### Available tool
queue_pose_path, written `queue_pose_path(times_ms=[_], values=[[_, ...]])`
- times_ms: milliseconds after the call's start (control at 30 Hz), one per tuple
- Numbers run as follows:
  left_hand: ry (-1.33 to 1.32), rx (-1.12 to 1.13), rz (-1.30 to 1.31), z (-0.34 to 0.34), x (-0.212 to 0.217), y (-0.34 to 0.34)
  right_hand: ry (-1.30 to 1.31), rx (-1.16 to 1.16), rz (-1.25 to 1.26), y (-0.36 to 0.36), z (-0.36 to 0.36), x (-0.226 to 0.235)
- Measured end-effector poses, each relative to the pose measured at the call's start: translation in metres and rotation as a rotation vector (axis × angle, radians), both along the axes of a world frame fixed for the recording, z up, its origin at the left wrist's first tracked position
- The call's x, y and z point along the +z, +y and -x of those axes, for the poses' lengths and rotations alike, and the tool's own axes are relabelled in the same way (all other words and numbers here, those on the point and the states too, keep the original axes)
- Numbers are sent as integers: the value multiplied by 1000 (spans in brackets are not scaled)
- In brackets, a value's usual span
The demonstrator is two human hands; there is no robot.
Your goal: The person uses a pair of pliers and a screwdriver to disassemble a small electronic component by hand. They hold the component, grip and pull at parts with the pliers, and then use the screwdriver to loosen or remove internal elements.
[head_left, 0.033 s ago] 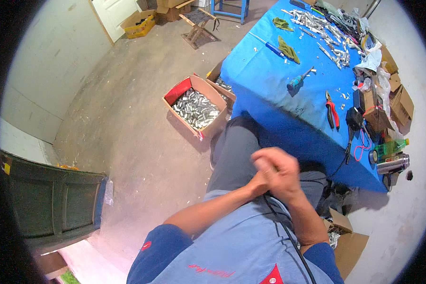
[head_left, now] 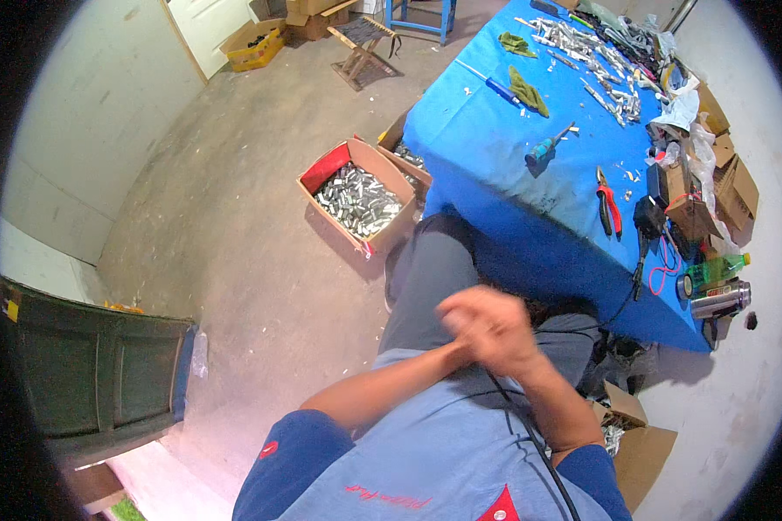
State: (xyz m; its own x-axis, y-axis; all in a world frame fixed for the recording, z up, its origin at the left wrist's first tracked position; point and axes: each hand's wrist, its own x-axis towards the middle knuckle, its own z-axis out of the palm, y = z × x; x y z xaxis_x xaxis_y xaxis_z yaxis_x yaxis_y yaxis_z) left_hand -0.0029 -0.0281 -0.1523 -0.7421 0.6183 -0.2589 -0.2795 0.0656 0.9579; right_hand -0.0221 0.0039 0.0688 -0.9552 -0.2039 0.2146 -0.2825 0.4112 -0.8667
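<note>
Over my lap, in front of the blue-covered table, my two hands are pressed together. My right hand [head_left: 501, 333] lies on top, its blurred fingers wrapped over my left hand [head_left: 467, 339]. The left hand's fingers are mostly hidden underneath, and no tool shows between the palms. A black cable [head_left: 530, 425] runs down my light blue apron [head_left: 417, 443] from below the hands. On the table, nearest the hands, lie pliers with red and black handles [head_left: 610, 208] and a teal-handled screwdriver [head_left: 543, 152].
The blue tablecloth [head_left: 495, 174] carries many silvery metal pieces [head_left: 599, 65], green cloths [head_left: 527, 91] and a blue-handled screwdriver [head_left: 500, 89]. A green bottle [head_left: 712, 272] and a steel flask [head_left: 721, 300] are at its right edge. A carton of metal cylinders [head_left: 356, 200] stands on the floor left of the table.
My joined hands have shifted slightly left and toward my body, the right hand sliding over the left. The things on the table and floor stay where they were.
</note>
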Motion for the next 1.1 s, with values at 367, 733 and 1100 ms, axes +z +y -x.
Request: queue_pose_path(times_ms=[367, 733, 1100], values=[[447, -391, 361, -3, 73, 42, 85, 1036, 608, -143, -42, 94], [689, -482, 389, -13, 67, 78, 126, 994, 482, -152, -42, 106], [748, -649, 490, -19, 64, 85, 253, 1064, 564, -145, -54, 118]])
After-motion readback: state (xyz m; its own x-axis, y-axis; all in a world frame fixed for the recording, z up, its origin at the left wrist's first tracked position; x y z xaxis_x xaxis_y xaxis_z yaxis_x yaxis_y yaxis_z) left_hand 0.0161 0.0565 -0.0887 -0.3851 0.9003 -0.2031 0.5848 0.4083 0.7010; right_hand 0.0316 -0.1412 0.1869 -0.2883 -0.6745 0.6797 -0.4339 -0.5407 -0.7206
